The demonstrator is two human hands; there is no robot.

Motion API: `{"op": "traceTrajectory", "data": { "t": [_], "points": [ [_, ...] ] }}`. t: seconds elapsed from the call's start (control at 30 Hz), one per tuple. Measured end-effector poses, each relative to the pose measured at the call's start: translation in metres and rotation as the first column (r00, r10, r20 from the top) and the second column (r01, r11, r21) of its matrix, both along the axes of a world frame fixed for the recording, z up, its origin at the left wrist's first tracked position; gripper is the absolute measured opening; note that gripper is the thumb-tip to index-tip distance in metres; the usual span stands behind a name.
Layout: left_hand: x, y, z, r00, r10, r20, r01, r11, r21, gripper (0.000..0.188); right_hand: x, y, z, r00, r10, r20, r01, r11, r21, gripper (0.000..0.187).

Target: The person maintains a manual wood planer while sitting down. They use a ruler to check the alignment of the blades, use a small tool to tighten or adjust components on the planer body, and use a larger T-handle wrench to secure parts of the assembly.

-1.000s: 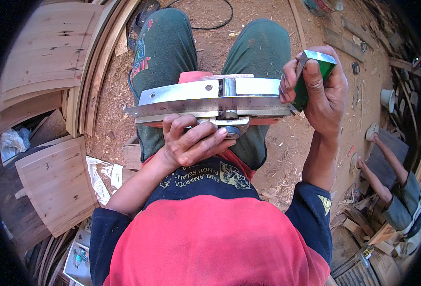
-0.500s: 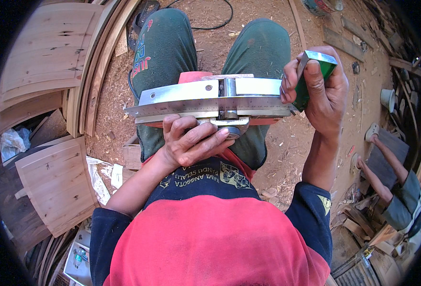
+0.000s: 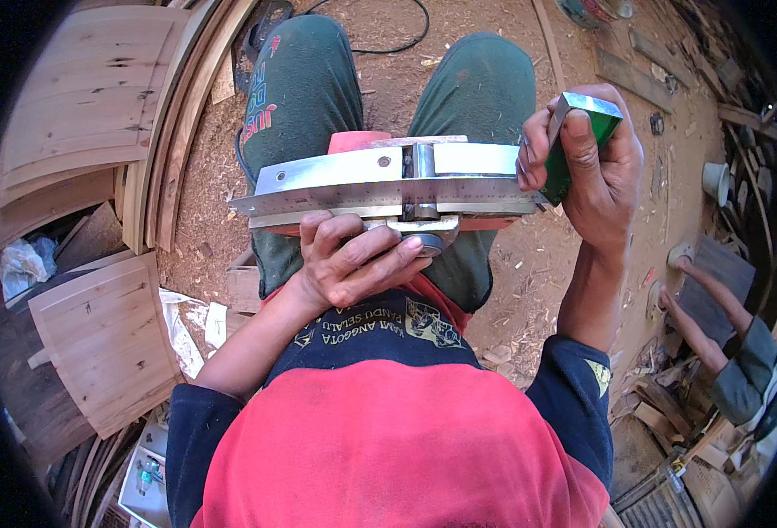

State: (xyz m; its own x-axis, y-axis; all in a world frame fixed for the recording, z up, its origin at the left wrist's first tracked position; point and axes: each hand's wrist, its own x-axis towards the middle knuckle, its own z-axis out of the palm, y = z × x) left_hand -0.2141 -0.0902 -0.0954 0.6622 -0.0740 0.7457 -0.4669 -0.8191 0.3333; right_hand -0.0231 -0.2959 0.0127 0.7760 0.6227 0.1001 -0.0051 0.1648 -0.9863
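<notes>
Fingers of the right hand (image 3: 604, 189) grip the green-handled square (image 3: 557, 180); those of the left hand (image 3: 344, 260) hold the planer (image 3: 327, 167) (sole (image 3: 481, 158) up, over the thighs (image 3: 472, 97)). Apparent step: setting the ruled blade (image 3: 335, 195) along the sole; next calls for steadiness.

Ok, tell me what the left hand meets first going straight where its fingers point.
The left hand would likely meet the round knob on the near side of the planer; contact seems close, but depth is unclear.
</notes>
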Motion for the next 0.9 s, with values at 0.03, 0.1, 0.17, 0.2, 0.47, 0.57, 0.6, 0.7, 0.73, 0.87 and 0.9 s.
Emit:
{"op": "traceTrajectory", "data": {
  "t": [0.03,0.1,0.17,0.2,0.47,0.57,0.6,0.7,0.73,0.87,0.9],
  "points": [
    [0.000,0.000,0.000,1.000,-0.001,-0.001,0.001,1.000,0.002,0.051,0.000,0.000,0.000,1.000,-0.003,-0.005,0.003,1.000,0.003,0.022],
    [0.000,0.000,0.000,1.000,-0.002,0.001,0.002,1.000,0.001,0.051,0.000,0.001,0.001,1.000,-0.005,-0.010,0.005,1.000,0.006,0.021],
    [0.001,0.000,0.000,1.000,-0.002,0.003,0.002,1.000,0.001,0.051,0.000,0.001,0.001,1.000,-0.005,-0.001,0.005,1.000,-0.004,0.022],
    [0.001,0.000,0.001,1.000,-0.002,0.006,0.002,1.000,0.001,0.050,0.000,0.001,0.001,1.000,-0.005,-0.001,0.005,1.000,-0.004,0.022],
    [0.003,-0.002,0.001,1.000,0.018,0.021,-0.018,0.999,-0.032,0.049,0.009,0.004,0.002,0.997,-0.048,0.054,0.047,0.999,0.023,0.024],
    [0.003,-0.002,0.000,1.000,0.017,0.004,-0.017,0.999,-0.045,0.048,0.020,0.008,0.002,0.992,-0.118,0.049,0.113,0.989,0.091,0.024],
    [0.003,-0.002,0.001,1.000,0.016,0.005,-0.015,0.999,-0.045,0.048,0.024,0.009,0.000,0.992,-0.119,0.050,0.114,0.989,0.092,0.024],
    [0.002,-0.001,0.001,1.000,0.023,0.006,-0.022,0.999,-0.034,0.049,0.034,0.012,-0.012,0.992,-0.094,0.079,0.093,0.996,0.007,0.025],
    [0.003,-0.001,0.001,1.000,0.023,0.009,-0.023,0.999,-0.032,0.049,0.035,0.013,-0.014,0.992,-0.093,0.081,0.093,0.996,0.007,0.025],
    [0.003,-0.001,0.001,1.000,0.018,0.010,-0.017,0.999,-0.032,0.049,0.038,0.015,-0.018,0.995,-0.028,0.095,0.033,0.998,-0.048,0.022],
    [0.003,-0.001,0.001,1.000,0.019,0.010,-0.019,0.999,-0.031,0.049,0.039,0.015,-0.018,0.994,0.000,0.113,0.010,0.997,-0.083,0.022]
  ]
}}
